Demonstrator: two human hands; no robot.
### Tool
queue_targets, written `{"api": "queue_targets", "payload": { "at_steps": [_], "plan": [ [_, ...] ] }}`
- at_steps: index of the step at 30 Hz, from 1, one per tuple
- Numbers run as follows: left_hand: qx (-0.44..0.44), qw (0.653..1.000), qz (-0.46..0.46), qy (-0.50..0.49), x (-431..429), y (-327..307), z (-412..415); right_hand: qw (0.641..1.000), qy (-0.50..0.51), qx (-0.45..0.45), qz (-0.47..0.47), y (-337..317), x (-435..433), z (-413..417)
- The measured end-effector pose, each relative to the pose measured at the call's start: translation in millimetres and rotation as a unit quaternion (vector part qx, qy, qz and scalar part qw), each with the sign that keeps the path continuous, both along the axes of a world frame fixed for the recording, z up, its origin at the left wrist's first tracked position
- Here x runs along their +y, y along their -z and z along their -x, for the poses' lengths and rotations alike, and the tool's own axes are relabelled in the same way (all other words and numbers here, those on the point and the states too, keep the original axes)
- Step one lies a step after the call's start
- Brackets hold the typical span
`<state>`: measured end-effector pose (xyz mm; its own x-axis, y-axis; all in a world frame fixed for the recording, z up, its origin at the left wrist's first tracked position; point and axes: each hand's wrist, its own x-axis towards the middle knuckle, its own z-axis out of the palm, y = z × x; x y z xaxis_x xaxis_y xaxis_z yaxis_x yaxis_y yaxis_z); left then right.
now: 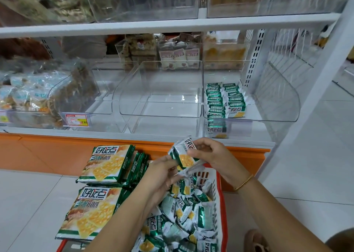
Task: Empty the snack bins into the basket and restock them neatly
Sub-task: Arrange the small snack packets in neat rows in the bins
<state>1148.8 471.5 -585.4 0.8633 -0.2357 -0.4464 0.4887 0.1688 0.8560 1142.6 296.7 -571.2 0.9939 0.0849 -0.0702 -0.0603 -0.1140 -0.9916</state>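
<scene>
1. A small bunch of green-and-white cracker packets (183, 155) is held in the air over the far end of the basket (218, 194). It sits just in front of the shelf unit's orange base (57, 150).
2. The right hand (208, 156) grips the bunch, its fingers curled over the top and right side. A gold bracelet (244, 182) sits on that wrist.
3. The left hand (162, 173) reaches in from the lower left. Its thumb and fingers are closed in a pinch on the bunch's lower left edge.
4. The basket is red with a white latticed wall. It stands on the white tiled floor (28, 204) and holds a jumbled heap of loose packets (182, 217) of the same kind.
5. Just left of the heap lie two stacks of large cracker bags (103, 165), one nearer and one farther. I cannot tell whether they rest on the basket or on the floor.
6. On the lowest shelf, the right clear bin (277, 102) holds stocked packets (225, 98) standing on edge in two neat rows along its left side.
7. The middle clear bin (161, 98) stands right beside it.
8. Farther left, a third bin (76, 91) holds brown snacks in clear wrappers, with a price tag (77, 119) on its front.
</scene>
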Motion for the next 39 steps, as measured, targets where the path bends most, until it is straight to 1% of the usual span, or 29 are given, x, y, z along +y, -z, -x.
{"api": "queue_targets", "payload": {
  "at_steps": [2,4,5,8,10,12,13,14,15,16,17,18,19,20,21,22,23,24,25,29,30,33,39],
  "plan": [
    [-0.017,1.000,-0.010,0.012,-9,-13,-4,1.000,0.009,0.011,-0.007,-10,-5,-1],
    [-0.040,0.999,-0.010,0.026,-19,-28,-8,0.996,-0.038,0.040,-0.064,-26,-14,-2],
    [-0.063,0.997,-0.009,0.035,-24,-35,-9,0.994,-0.062,0.044,-0.075,-34,-19,-3],
    [-0.117,0.991,0.021,0.057,-37,-61,-15,0.996,-0.071,0.024,-0.042,-58,-38,-15],
    [-0.148,0.986,0.038,0.068,-42,-78,-18,0.996,-0.068,0.025,-0.050,-73,-49,-24],
    [-0.192,0.979,0.010,0.072,-48,-90,-23,0.996,-0.065,0.025,-0.064,-90,-60,-34],
    [-0.224,0.972,-0.034,0.067,-52,-92,-27,0.996,-0.061,0.021,-0.063,-98,-68,-38],
    [-0.265,0.958,-0.096,0.058,-55,-93,-30,0.997,-0.046,0.015,-0.057,-107,-77,-43],
    [-0.316,0.931,-0.178,0.046,-57,-90,-34,0.999,-0.021,0.000,-0.026,-114,-87,-49],
    [-0.367,0.891,-0.266,0.037,-58,-87,-37,0.999,0.012,-0.015,0.028,-120,-99,-57],
    [-0.408,0.847,-0.337,0.035,-60,-83,-39,0.993,0.046,-0.033,0.100,-122,-114,-66],
    [-0.434,0.816,-0.381,0.039,-62,-79,-40,0.979,0.076,-0.049,0.184,-125,-127,-73],
    [-0.443,0.799,-0.404,0.048,-65,-75,-41,0.954,0.090,-0.064,0.279,-125,-139,-80],
    [-0.445,0.791,-0.417,0.060,-67,-70,-42,0.918,0.085,-0.075,0.381,-123,-150,-87],
    [-0.446,0.783,-0.427,0.070,-69,-66,-44,0.874,0.063,-0.077,0.476,-120,-159,-92],
    [-0.446,0.776,-0.439,0.078,-70,-63,-45,0.832,0.033,-0.073,0.548,-115,-163,-95],
    [-0.449,0.769,-0.449,0.081,-70,-61,-46,0.801,-0.001,-0.062,0.596,-108,-164,-97],
    [-0.451,0.765,-0.453,0.079,-71,-60,-48,0.783,-0.032,-0.049,0.620,-100,-164,-99],
    [-0.454,0.763,-0.453,0.074,-72,-59,-49,0.771,-0.057,-0.038,0.633,-91,-162,-101],
    [-0.463,0.756,-0.457,0.068,-74,-58,-52,0.733,-0.107,-0.035,0.670,-68,-154,-113],
    [-0.464,0.756,-0.457,0.067,-74,-58,-53,0.732,-0.110,-0.035,0.672,-66,-153,-116],
    [-0.464,0.754,-0.460,0.061,-75,-59,-55,0.751,-0.099,-0.047,0.651,-60,-147,-123],
    [-0.463,0.753,-0.465,0.056,-78,-60,-56,0.760,-0.021,-0.071,0.646,-47,-143,-125]
  ]
}}
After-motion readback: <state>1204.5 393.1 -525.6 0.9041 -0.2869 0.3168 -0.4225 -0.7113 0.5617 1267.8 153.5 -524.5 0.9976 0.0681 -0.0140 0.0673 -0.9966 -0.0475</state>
